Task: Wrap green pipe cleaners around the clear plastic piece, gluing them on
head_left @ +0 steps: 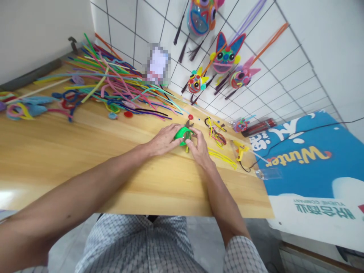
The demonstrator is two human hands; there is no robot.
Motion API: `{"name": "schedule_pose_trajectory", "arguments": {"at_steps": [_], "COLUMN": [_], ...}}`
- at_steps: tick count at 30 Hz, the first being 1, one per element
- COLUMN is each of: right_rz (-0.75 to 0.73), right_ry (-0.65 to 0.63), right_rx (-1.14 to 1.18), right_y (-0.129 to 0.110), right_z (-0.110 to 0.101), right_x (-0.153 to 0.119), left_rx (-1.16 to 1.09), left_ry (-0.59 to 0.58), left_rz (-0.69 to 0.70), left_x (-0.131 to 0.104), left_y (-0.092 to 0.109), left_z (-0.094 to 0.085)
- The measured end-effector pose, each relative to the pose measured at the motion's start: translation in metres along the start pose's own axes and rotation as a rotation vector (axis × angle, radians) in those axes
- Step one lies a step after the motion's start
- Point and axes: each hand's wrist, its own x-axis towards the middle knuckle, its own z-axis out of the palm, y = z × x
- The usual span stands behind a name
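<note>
Near the middle of the wooden table, my left hand [164,141] and my right hand [200,148] grip a bright green ring [179,134] from its two sides. It looks like a bent or coiled strip; its exact make is too small to tell. Thumbs sit at its near edge, with the fingers curled round the outside. Dark metal jaws of a pair of pliers [189,124] show just beyond the ring, and a yellowish bit shows below it. To the right of my right hand lie yellow pipe cleaners [223,157].
A heap of coloured pipe cleaners [119,76] covers the back left. A yellow glue gun [241,150] with a cord and a clear plastic bottle [269,173] lie right. Decorated animal-face ornaments [226,57] hang on the tiled wall. A blurred-out phone-like object [158,64] leans there.
</note>
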Motion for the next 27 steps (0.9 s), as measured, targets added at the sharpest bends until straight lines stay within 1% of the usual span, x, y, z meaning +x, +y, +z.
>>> {"name": "schedule_pose_trajectory", "arguments": {"at_steps": [3, 15, 19, 24, 27], "right_rz": [-0.052, -0.078, -0.071, -0.104, -0.084], "right_ry": [0.002, 0.040, 0.038, 0.076, 0.072], "right_rx": [-0.050, -0.153, -0.152, -0.124, -0.125], "right_y": [-0.002, -0.006, -0.006, -0.005, -0.005], "right_z": [0.001, 0.005, 0.007, 0.009, 0.009], "right_x": [-0.003, -0.008, -0.010, -0.012, -0.012], "left_rx": [0.003, 0.007, 0.010, 0.020, 0.022], "left_ry": [-0.003, 0.020, 0.011, 0.010, 0.012], "left_rz": [-0.011, 0.012, 0.011, 0.027, 0.032], "left_x": [0.000, -0.002, -0.002, -0.002, -0.002], "left_y": [0.000, -0.005, -0.004, -0.005, -0.005], "left_z": [0.000, 0.003, 0.001, 0.000, -0.001]}}
